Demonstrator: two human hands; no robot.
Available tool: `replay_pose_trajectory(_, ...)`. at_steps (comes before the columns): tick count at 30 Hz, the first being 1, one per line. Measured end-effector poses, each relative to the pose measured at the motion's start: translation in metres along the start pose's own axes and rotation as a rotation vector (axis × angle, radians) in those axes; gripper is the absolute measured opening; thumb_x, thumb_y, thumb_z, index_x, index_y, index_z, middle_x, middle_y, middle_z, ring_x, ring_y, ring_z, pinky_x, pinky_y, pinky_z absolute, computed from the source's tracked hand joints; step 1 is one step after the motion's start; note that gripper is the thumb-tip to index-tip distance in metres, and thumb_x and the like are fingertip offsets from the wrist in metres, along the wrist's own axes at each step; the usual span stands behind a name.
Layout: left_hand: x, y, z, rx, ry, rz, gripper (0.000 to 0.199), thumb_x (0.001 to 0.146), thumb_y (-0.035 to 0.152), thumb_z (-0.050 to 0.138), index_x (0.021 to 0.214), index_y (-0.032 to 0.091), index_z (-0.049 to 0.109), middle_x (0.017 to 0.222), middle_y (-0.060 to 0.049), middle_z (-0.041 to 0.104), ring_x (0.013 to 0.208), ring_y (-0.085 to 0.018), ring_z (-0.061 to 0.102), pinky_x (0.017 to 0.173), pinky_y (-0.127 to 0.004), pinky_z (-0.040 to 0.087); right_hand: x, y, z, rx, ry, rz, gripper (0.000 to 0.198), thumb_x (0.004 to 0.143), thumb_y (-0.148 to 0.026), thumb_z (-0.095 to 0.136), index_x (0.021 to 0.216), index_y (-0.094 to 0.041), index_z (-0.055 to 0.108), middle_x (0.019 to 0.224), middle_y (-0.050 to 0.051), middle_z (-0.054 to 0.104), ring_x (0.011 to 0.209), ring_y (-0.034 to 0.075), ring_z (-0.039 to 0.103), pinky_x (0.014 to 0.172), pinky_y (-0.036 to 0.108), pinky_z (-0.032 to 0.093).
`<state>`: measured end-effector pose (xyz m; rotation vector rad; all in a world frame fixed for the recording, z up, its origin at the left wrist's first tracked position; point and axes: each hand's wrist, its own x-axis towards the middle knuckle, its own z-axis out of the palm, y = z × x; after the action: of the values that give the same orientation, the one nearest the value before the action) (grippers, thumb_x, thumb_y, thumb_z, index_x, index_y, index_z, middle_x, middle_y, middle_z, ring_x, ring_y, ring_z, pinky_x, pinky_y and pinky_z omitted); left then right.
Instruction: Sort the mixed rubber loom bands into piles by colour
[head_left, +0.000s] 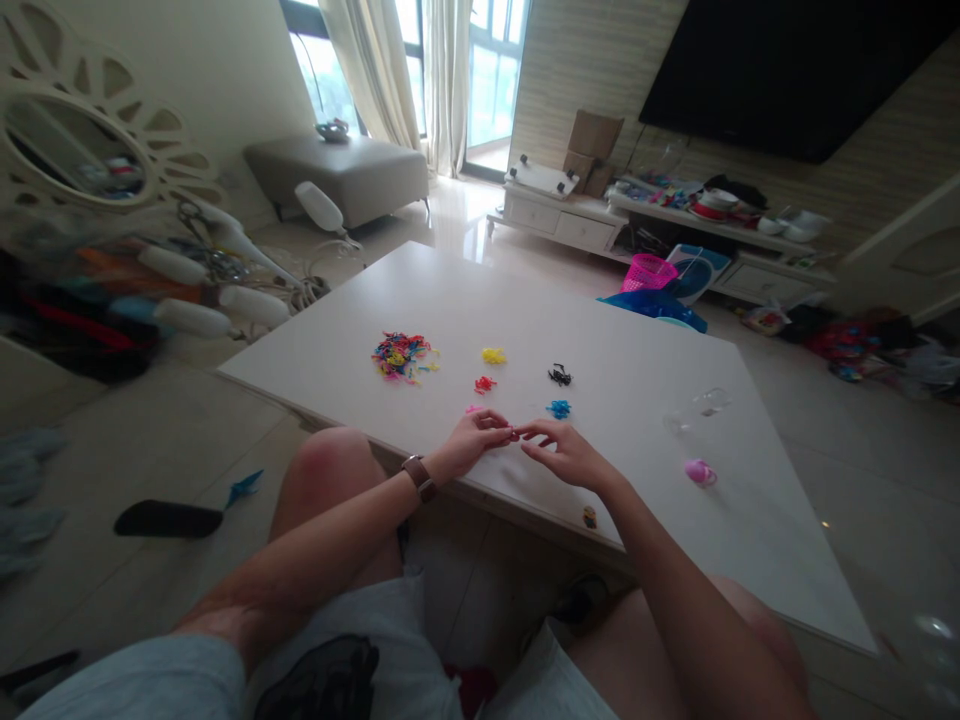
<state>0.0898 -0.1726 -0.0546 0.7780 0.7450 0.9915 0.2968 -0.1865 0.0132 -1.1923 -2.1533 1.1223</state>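
Note:
My left hand (480, 440), with a watch on its wrist, is closed in a pinch over the near edge of the white table. A tiny reddish piece (514, 434) shows at its fingertips, too small to name. My right hand (562, 452) has its fingers apart, the index fingertip reaching to that piece. Just behind my left hand is a partly hidden pink pile (472, 409). Beyond lie small piles of red pieces (485, 384), yellow pieces (493, 356), blue pieces (559, 409) and black pieces (559, 375). A larger mixed-colour heap (403, 357) sits to the left.
On the right of the table (637, 340) are a clear container (709, 402) on its side and a pink object (700, 473). A small yellow-and-brown figure (590, 517) is at the near edge. A pink basket (649, 272) stands behind the table.

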Motion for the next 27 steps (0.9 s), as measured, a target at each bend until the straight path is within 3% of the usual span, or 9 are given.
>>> replay_pose_trajectory(22, -0.0008, 0.0009, 0.0011, 0.064, -0.016, -0.001, 0.038, 0.065, 0.032, 0.092, 0.084, 0.013, 0.064, 0.084, -0.006, 0.073, 0.082, -0.017, 0.071, 0.084, -0.033, 0.054, 0.0011, -0.0013, -0.0010, 0.005, 0.040, 0.010, 0.026, 0.094, -0.036, 0.060, 0.110, -0.023, 0.076, 0.106, 0.007, 0.077, 0.091, 0.020, 0.071, 0.077, 0.034, 0.058)
replay_pose_trajectory(27, 0.0000, -0.0010, 0.0001, 0.056, -0.003, -0.021, 0.039, 0.066, 0.033, 0.091, 0.085, 0.014, 0.063, 0.085, -0.006, 0.073, 0.084, -0.020, 0.074, 0.084, -0.033, 0.055, 0.0019, 0.0000, -0.0008, -0.011, 0.068, -0.012, 0.024, 0.093, -0.035, 0.060, 0.105, -0.023, 0.078, 0.096, 0.005, 0.078, 0.087, 0.019, 0.071, 0.075, 0.032, 0.057)
